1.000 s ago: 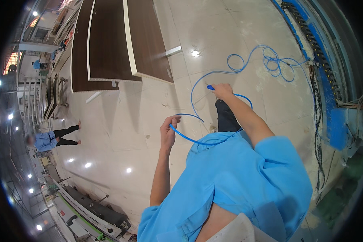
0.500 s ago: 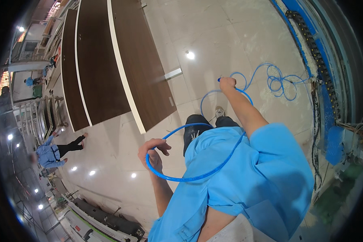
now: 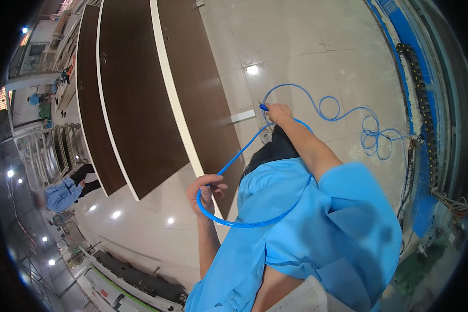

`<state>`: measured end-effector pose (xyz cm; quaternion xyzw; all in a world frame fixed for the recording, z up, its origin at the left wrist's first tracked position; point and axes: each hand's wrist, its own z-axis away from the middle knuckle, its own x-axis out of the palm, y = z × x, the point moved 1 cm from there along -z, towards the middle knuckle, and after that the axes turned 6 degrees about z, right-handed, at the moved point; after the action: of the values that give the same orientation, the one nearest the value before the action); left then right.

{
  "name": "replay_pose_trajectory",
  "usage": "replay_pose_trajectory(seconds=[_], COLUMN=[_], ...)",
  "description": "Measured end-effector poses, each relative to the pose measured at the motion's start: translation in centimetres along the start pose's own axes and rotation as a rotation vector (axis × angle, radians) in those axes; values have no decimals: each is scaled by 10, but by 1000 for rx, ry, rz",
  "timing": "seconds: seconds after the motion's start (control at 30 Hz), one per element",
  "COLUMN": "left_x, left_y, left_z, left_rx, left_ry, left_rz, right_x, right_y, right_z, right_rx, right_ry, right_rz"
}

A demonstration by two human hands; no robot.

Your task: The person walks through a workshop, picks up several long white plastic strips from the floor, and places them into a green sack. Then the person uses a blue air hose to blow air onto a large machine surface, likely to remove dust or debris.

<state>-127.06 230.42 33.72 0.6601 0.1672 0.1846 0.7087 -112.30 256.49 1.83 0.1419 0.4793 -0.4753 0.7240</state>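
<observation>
A blue air hose [image 3: 244, 225] runs in a loop across the front of my light-blue shirt. My left hand [image 3: 204, 195] is closed around the hose near the end corner of the nearest dark brown panel [image 3: 200, 78]. Farther out, my right hand [image 3: 278, 113] grips a blue air blow gun [image 3: 263, 107], mostly hidden in the fist, with its narrow tip poking out to the left. From around that hand the hose trails over the floor to the right and ends in loose coils.
More dark panels [image 3: 135, 104] with white edges stand side by side at the left. A light block [image 3: 243, 116] juts from under the nearest one. A blue machine frame with a black cable chain [image 3: 418, 78] lines the right. Another person [image 3: 62, 195] is at far left.
My right hand has moved left and slightly down, toward the panels, with the blow gun. My left hand has shifted slightly right, still on the hose. The panels now appear closer.
</observation>
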Motion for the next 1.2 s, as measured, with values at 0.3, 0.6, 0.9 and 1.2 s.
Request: replay_pose_trajectory(seconds=[0.3, 0.6, 0.9, 1.2], left_x=[-11, 16, 33, -4], left_y=[-4, 19, 31, 7], left_z=[-163, -380, -521, -694], left_rx=[56, 45, -82, -159], left_ry=[23, -27, -11, -5], left_rz=[20, 25, 88, 127], right_x=[-64, -196, -317, -322], right_y=[17, 11, -15, 19], right_z=[-174, -333, -470, -607], right_rx=[263, 63, 86, 441], right_ry=[-78, -4, -63, -306], right_rz=[68, -67, -72, -148])
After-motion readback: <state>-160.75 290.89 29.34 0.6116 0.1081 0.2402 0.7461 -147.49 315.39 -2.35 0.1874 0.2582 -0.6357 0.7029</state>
